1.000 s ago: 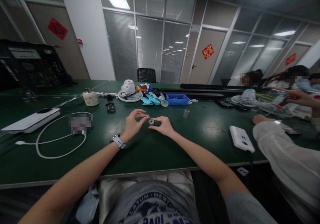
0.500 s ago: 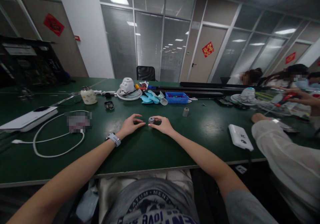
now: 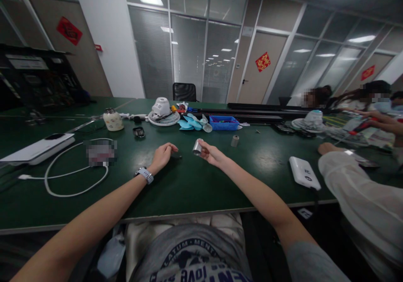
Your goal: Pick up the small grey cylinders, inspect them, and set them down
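Note:
My right hand (image 3: 214, 154) grips a short silver metal cylinder (image 3: 197, 146), which looks like a small motor's can. It is tilted above the table, one end turned towards me. Left of it, my left hand (image 3: 162, 156) is closed with its fingers curled together near the table top. A tiny dark piece (image 3: 179, 156) shows just beside those fingers; whether it is held or lies on the table I cannot tell. A second metal cylinder (image 3: 234, 141), with a small nub on top, stands upright beyond my right hand.
Farther back are a white fan body (image 3: 161, 107), light blue fan blades (image 3: 191, 123) and a blue basket (image 3: 224, 123). A jar (image 3: 112, 120) and a white cable (image 3: 47, 180) are at left. At right lies a white device (image 3: 304, 172), near a co-worker's sleeve (image 3: 343, 185).
My right hand has lifted the cylinder, tilted it and moved slightly right. My left hand's fingers, apart before, have curled closed. A tiny dark piece now shows beside them.

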Demonstrator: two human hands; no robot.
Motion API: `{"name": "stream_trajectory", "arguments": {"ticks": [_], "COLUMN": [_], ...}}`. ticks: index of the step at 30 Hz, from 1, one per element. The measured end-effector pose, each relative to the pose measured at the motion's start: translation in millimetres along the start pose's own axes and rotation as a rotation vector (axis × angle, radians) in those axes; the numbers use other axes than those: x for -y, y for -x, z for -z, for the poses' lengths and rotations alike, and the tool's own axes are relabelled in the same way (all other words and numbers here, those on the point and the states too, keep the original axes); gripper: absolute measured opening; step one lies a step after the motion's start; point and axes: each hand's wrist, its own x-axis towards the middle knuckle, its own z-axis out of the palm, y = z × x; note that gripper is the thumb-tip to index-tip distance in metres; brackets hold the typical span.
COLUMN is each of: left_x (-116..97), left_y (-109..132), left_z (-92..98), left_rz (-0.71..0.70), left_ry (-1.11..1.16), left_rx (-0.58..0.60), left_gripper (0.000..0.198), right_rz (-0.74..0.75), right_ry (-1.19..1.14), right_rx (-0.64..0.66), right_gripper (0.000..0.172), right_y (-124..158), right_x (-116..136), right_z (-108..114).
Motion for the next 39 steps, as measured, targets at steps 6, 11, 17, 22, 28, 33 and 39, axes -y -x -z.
{"name": "stream_trajectory", "arguments": {"ticks": [6,11,17,22,28,33,39], "left_x": [-5.2,-4.3,0.8,2.8,-0.8,-3.2,-3.7], "left_y": [2.8,2.6,0.7,-0.3,1.8,2.9,3.3], "left_z": [-0.6,-1.2,-1.5,-1.5,-1.1,-0.4,0.2], "left_rz": [-0.037,-0.043,-0.020,-0.025,-0.032,-0.010,-0.007], "left_ry": [-0.018,-0.023,-0.049,-0.068,-0.072,-0.094,-0.102], "left_rx": [0.031,0.047,0.056,0.057,0.030,-0.075,-0.105], "left_gripper": [0.033,0.033,0.032,0.032,0.031,0.029,0.027], "right_rz": [0.384,0.573,0.584,0.547,0.709,0.890,0.854], "right_ry": [0.316,0.671,0.888,0.966,1.135,1.247,1.338], "right_rx": [-0.369,-0.594,-0.700,-0.758,-0.733,-0.243,0.025], "right_gripper": [0.047,0.045,0.035,0.034,0.056,0.033,0.028], "right_y": [-25.9,-49.7,-69.1,-74.9,-50.9,-21.6,-11.1], "right_x": [7.1,3.3,-8.4,-10.7,-4.6,-17.4,-43.1], "right_z": [40.2,89.1,104.9,105.6,83.1,24.0,-25.4]}}
